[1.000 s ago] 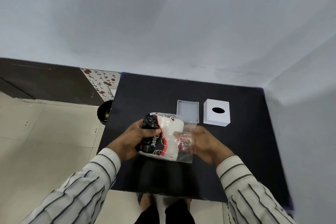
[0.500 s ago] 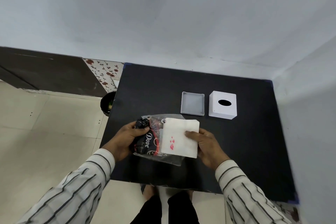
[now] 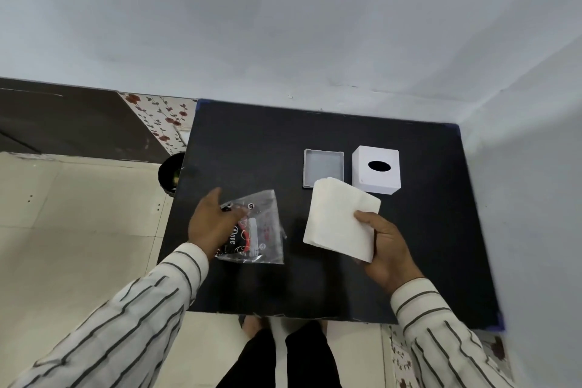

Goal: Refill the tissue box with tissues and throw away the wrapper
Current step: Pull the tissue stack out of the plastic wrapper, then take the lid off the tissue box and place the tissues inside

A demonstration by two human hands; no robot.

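Observation:
My right hand (image 3: 388,250) grips a white stack of tissues (image 3: 340,222) by its near right corner and holds it tilted above the black table (image 3: 425,261). My left hand (image 3: 211,224) holds the emptied clear wrapper (image 3: 258,230) with black and red print by its left side, thumb sticking out, low over the table. The white tissue box (image 3: 376,172) with an oval hole on top stands at the back right. Its shallow grey base tray (image 3: 322,165) lies just left of it, partly behind the stack's far corner.
A dark round bin (image 3: 169,174) stands on the tiled floor at the table's left edge. Walls close off the table's far and right sides. My legs and feet show below the near edge.
My right hand has pulled the tissue stack fully out of the wrapper and carried it right. The left hand has drawn the empty wrapper leftward.

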